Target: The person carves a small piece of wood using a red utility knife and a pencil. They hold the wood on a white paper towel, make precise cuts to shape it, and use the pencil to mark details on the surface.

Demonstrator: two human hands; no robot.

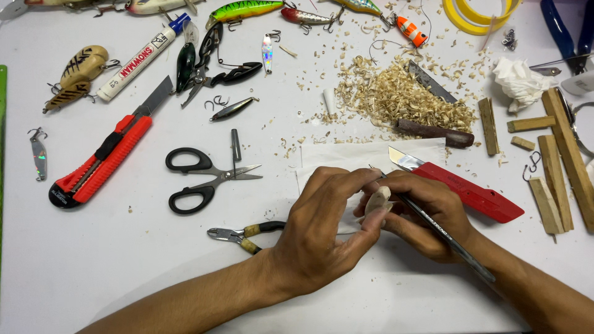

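Left hand (322,232) pinching a small pale wooden piece (377,201) over white paper (346,154), right hand (427,213) gripping a thin dark pencil (445,238) touching it, small pliers (244,235) lying just left, black scissors (207,179) resting beyond, wood shavings (402,96) piling farther back, fishing lures (244,9) lining the far edge.

Left hand (322,232) curled, fingers (356,179) pinched; right hand (424,213) closed, meeting it.

Two bare forearms enter from the near edge, one from the near left, one from the near right. No sleeves show on either. The left hand (322,232) and right hand (427,213) wear no gloves, rings, watch or bands; fingernails are short and plain
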